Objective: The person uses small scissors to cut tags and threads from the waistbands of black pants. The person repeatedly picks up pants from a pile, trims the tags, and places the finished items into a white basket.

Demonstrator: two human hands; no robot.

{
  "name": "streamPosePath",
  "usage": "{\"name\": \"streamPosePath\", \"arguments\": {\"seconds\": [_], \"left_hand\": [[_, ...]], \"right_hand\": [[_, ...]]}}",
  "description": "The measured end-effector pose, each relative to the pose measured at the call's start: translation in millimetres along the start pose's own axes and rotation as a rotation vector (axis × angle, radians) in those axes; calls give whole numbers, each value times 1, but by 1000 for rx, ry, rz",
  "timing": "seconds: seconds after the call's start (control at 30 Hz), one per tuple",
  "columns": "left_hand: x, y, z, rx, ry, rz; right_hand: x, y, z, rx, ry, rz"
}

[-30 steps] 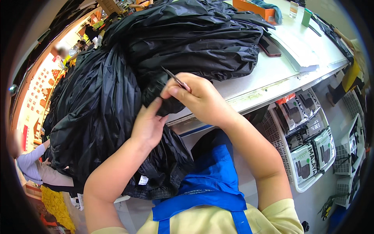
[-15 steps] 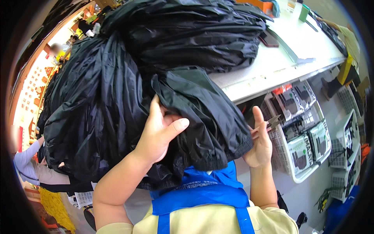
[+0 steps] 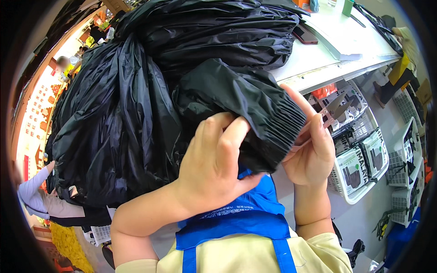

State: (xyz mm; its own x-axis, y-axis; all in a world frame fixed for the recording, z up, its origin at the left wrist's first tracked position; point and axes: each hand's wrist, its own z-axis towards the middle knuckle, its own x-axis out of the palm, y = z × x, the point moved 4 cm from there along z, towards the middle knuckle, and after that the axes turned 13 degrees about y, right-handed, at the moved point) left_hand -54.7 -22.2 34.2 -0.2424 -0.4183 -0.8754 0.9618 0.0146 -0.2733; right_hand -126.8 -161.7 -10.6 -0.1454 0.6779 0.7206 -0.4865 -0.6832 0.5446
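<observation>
A thin black fabric piece with a gathered elastic edge point(image 3: 255, 107) is held up in front of my chest. My left hand point(image 3: 211, 159) is closed on its lower side, fingers curled into the folds and thumb beneath the elastic edge. At the ribbed elastic end, my right hand point(image 3: 312, 150) touches the cloth with its fingertips. That same hand carries small scissors point(image 3: 337, 110), whose metal blades point up and to the right, away from the cloth. Large bundles of the same black fabric point(image 3: 118, 123) lie to the left and behind.
A white table point(image 3: 309, 63) at the back right bears a phone point(image 3: 305, 35) and a green bottle point(image 3: 348, 7). White baskets point(image 3: 353, 193) of packaged goods stand below on the right. Another person point(image 3: 34, 195) sits at the left; someone else point(image 3: 405, 59) is at the far right.
My left hand has moved right and down to the elastic end. The cloth's elastic edge has swung up to the right. My right hand has risen slightly and come against it.
</observation>
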Motion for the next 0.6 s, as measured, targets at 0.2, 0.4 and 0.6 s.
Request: {"name": "streamPosePath", "arguments": {"seconds": [0.2, 0.4, 0.6], "left_hand": [[-23, -5, 2, 73, -66, 64], [-29, 26, 5, -385, 96, -731], [-11, 48, 1, -462, 65, -1349]], "right_hand": [[5, 6, 17, -90, 190, -61], [11, 29, 29, -403, 309, -1266], [-66, 4, 42, 230, 82, -790]]}}
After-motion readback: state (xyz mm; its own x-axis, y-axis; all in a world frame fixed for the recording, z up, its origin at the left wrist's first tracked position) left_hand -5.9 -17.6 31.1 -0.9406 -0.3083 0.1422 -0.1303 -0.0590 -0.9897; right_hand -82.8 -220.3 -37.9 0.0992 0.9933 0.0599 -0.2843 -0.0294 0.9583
